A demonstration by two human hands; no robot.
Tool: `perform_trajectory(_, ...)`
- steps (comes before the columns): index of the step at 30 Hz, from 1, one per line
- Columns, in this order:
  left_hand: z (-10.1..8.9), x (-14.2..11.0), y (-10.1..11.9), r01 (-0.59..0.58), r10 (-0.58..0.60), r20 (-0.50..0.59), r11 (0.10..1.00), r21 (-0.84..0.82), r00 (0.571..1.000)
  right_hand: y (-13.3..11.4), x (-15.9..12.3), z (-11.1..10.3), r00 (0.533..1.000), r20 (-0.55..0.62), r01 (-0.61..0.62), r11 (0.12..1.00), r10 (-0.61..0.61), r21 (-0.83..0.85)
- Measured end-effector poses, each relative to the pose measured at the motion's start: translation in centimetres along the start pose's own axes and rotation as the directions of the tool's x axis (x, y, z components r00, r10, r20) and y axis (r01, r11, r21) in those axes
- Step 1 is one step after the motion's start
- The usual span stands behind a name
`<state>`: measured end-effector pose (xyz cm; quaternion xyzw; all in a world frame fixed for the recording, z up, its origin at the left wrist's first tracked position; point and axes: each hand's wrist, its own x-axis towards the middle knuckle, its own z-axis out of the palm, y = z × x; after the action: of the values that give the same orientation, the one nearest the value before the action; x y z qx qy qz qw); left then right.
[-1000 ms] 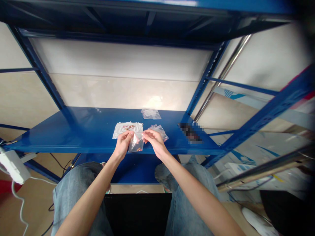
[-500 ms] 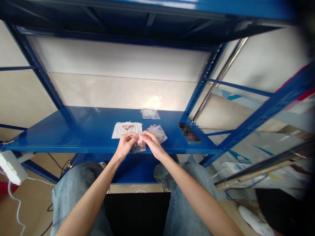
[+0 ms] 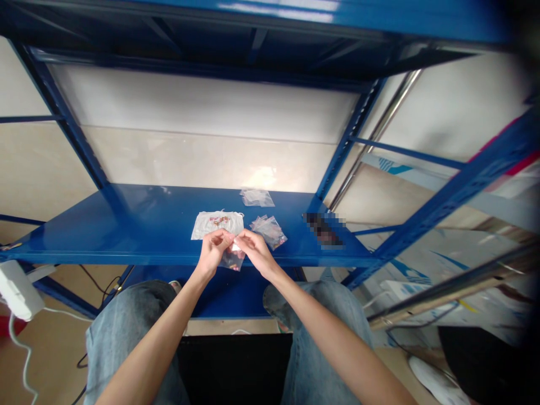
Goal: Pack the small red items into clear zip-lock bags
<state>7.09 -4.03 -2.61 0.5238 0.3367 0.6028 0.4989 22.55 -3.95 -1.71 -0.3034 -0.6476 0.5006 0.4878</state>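
Observation:
My left hand (image 3: pixel 214 251) and my right hand (image 3: pixel 255 253) meet above the front edge of the blue shelf. Both pinch the top of a small clear plastic bag (image 3: pixel 232 260), which hangs down between them. Small pinkish and yellowish pieces show near the bag's bottom, too small to name. Just beyond my left hand lies a white cloth pouch (image 3: pixel 203 226), lying flat, with several small coloured pieces (image 3: pixel 220 220) on top. A pile of filled clear bags (image 3: pixel 270 230) rests beyond my right hand. Farther back is a stack of flat clear bags (image 3: pixel 257 197).
The blue shelf (image 3: pixel 139 225) has uprights at both sides and another shelf (image 3: pixel 253 34) overhead. A blurred-out dark object (image 3: pixel 324 229) lies at the right. A white power strip (image 3: pixel 21 289) with a cable hangs at the left. A black surface (image 3: pixel 236 368) is between my knees.
Both hands have shifted slightly left with the bag, and my right fingers have slid closer to the left ones along its top. The things on the shelf stay put.

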Motion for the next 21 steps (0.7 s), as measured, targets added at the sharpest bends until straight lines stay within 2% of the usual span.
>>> perform_trajectory(5,-0.1,0.0,0.0,0.050,-0.049,0.016,0.997,-0.066,0.999,-0.3,0.1,-0.2,1.000,0.017,0.024,0.999,-0.023,-0.041)
perform_trajectory(9,-0.1,0.2,0.1,0.007,-0.009,-0.034,0.999,-0.042,0.999,-0.8,0.6,-1.1,0.998,-0.057,-0.025,0.993,0.018,-0.114)
perform_trajectory(12,0.2,0.2,0.3,-0.033,0.032,-0.077,0.999,-0.004,0.996,-0.9,0.9,-1.7,0.997,-0.080,-0.016,0.996,0.009,-0.087)
perform_trajectory(15,0.5,0.0,0.5,-0.035,0.036,-0.021,0.999,0.039,0.999,-1.1,1.1,-2.5,0.997,-0.077,0.001,0.997,-0.006,-0.072)
perform_trajectory(18,0.0,-0.1,0.7,-0.028,0.024,0.068,0.998,0.058,0.997,-2.2,1.1,-4.3,0.993,-0.113,0.022,0.998,-0.029,-0.066)
perform_trajectory(19,-0.3,0.0,0.7,-0.040,0.037,0.049,0.998,0.055,0.998,-2.7,1.1,-5.2,0.989,-0.140,0.034,0.997,-0.044,-0.074)
perform_trajectory(21,-1.2,0.4,0.7,-0.084,0.087,-0.060,0.995,0.060,0.994,-3.5,1.1,-7.2,0.975,-0.203,0.064,0.988,-0.091,-0.137)
